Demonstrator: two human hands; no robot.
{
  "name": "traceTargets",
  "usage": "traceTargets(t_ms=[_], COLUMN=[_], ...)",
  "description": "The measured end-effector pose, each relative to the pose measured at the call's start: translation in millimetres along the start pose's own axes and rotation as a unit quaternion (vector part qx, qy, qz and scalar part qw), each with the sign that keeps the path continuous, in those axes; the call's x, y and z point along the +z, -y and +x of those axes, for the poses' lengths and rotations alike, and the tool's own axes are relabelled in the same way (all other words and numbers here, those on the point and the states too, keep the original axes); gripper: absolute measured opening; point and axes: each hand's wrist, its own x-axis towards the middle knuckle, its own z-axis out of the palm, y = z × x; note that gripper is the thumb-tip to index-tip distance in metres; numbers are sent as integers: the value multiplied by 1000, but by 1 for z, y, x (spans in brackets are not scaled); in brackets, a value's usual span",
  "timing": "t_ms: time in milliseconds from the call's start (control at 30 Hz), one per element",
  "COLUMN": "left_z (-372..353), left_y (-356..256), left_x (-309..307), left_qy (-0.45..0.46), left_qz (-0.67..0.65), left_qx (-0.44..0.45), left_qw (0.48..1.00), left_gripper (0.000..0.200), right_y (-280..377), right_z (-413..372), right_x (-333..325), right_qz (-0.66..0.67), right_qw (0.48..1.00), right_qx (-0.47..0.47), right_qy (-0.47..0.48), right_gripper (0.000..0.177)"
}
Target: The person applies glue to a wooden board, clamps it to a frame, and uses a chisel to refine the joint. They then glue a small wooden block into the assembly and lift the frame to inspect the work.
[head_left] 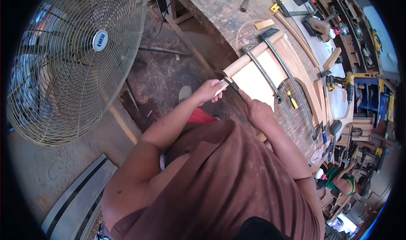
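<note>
Left hand (209,91): grip closed round slim tool (234,88), pale end. Right hand (260,114): grip closed on dark end, near clamped panel (252,83)

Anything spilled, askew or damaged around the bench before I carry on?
The floor looks messy: a pale scrap lies loose by a dark patch, possibly a stain or spill. Nothing on the clamped wood is plainly broken.

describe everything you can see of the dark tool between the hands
The dark tool is slim and file-like, perhaps metal, and slants beside the pale panel. The left hand is at its upper end in view, holding a pale piece that may be its handle; the right hand grips its lower end. Whether it touches the panel is unclear.
</note>
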Motion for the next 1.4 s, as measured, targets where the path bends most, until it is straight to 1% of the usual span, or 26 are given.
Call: traceTargets(t_ms=[67,133,167,233,267,333,367,433,467,533,633,700,733,800,833,900,933,967,1000,1033,1067,1133,1200,1233,1333,1400], left_z=[-4,-8,-2,10,13,4,0,-2,-1,0,-2,-8,2,-7,-10,0,1,3,4,5,5,2,0,1,9,6], left_y=[1,3,13,33,36,30,28,22,24,27,24,34,30,23,21,9,9,9,4,-2,-7,-23,-31,-27,-22,-18], left_x=[-4,-9,-8,-3,-3,1,5,11,12,12,10,9,4,8,8,-1,0,1,3,5,8,8,8,7,3,5], left_qy=[11,29,31,-23,-23,-78,-74,-141,-140,-165,-172,-148,-148,-138,-103,-67,-66,-70,-76,-76,-64,-53,-13,-15,-14,-20], left_qz=[-21,-21,-21,21,20,109,109,91,90,91,134,142,144,138,118,97,98,88,78,79,98,119,200,197,176,135], left_qx=[-12,-37,-38,62,62,92,89,85,83,100,84,78,88,75,50,26,25,28,33,32,15,-2,-6,-9,-1,18], left_qw=[1000,999,999,998,998,987,987,982,983,977,972,976,974,978,986,993,993,993,994,993,993,992,980,980,984,990], left_gripper=[41,38,38,37,37,38,38,39,39,40,41,41,41,41,40,37,37,35,34,34,33,34,35,35,35,33], right_y=[2,4,5,8,9,14,16,20,24,32,3,-32,-52,-36,-21,-8,-9,-8,-9,-8,-8,-9,-7,-5,-7,-11], right_z=[0,1,2,5,7,6,5,5,3,0,-23,-67,-80,-76,-83,-61,-57,-55,-51,-43,-34,-13,9,13,20,19], right_x=[-3,-8,-8,-7,-8,-8,-8,-14,-21,-35,-9,38,71,42,25,-10,-11,-10,-9,-8,-4,6,11,13,16,25], right_qz=[-2,-27,-26,-72,-73,-89,-87,-84,-83,-71,-83,-26,-47,-18,-12,-31,-29,30,88,118,119,178,173,167,148,141], right_qw=[1000,999,999,995,995,990,990,988,987,971,962,969,971,965,962,976,976,992,993,991,990,982,982,983,987,988], right_qx=[-9,-8,-7,11,11,35,37,49,50,105,103,107,123,149,155,141,141,105,65,53,52,43,58,75,69,67], right_qy=[-10,25,26,70,71,102,105,123,125,202,238,222,202,213,224,161,161,66,-31,-46,-46,-52,-39,-24,8,5], right_gripper=[48,52,52,57,57,61,61,64,64,62,60,57,55,54,54,51,51,46,41,30,30,28,27,26,26,26])
